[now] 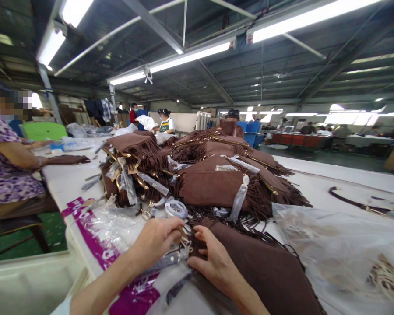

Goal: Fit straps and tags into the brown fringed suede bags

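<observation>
Both my hands reach up from the bottom of my feed, converging and nearly meeting over the near side of the counter. My left hand slants in from the lower left, back uppermost, fingers bent forward close to the thumb, right beside a metal clip; whether that grip has hold of anything, I cannot tell. My right hand angles in from the lower right, palm turned inward, fingers curved and spread, thumb well apart from them: that grip looks released, at the left edge of the brown bag. The bag lies flat on the near side, to the right, fringe along its far edge. There's a wrapped strap just below the left hand, and past both hands rises a heap of fringed bags.
</observation>
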Available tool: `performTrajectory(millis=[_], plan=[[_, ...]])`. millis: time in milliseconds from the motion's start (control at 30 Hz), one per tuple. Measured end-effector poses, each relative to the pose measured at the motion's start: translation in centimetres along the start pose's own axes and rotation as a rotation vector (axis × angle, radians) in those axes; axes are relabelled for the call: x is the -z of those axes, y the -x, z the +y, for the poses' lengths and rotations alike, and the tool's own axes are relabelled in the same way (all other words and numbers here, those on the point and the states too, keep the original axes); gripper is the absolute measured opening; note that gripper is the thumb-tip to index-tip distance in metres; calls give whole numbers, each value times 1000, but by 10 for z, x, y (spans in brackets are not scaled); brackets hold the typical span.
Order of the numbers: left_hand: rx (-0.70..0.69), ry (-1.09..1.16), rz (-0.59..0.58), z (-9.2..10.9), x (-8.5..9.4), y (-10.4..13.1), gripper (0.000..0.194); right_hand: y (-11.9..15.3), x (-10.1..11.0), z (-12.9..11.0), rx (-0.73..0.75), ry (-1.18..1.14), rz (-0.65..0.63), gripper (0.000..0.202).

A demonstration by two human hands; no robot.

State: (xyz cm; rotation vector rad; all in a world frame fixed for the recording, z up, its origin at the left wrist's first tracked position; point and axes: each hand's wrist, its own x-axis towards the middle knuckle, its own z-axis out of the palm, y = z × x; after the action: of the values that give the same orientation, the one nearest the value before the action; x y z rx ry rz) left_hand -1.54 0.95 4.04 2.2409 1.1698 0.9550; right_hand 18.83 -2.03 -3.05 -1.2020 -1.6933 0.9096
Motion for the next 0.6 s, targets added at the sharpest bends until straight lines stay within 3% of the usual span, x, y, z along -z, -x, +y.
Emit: performTrajectory(millis=[67,133,233,333,433,533,600], plan=[[22,-92,100,0,34,-7,21,1,2,1,-35,-24,-44,70],[91,-160,173,-6,60,-12,21,1,3,-2,-15,-15,-65,70],[135,-333,162,-16,65,-7,22,1,2,-5,12,48,-112,76],[-25,-521,72,-19,33,15,41,1,-1,0,86,130,-160,79],[-309,-500,-112,-20,-18,38,53,4,1,17,164,297,-152,83],[-454,-508,-209,-30,-81,36,29,4,15,46,75,557,-73,86],[-475,-624,-230,-39,-122,20,12,1,32,63,-2,671,-7,69]])
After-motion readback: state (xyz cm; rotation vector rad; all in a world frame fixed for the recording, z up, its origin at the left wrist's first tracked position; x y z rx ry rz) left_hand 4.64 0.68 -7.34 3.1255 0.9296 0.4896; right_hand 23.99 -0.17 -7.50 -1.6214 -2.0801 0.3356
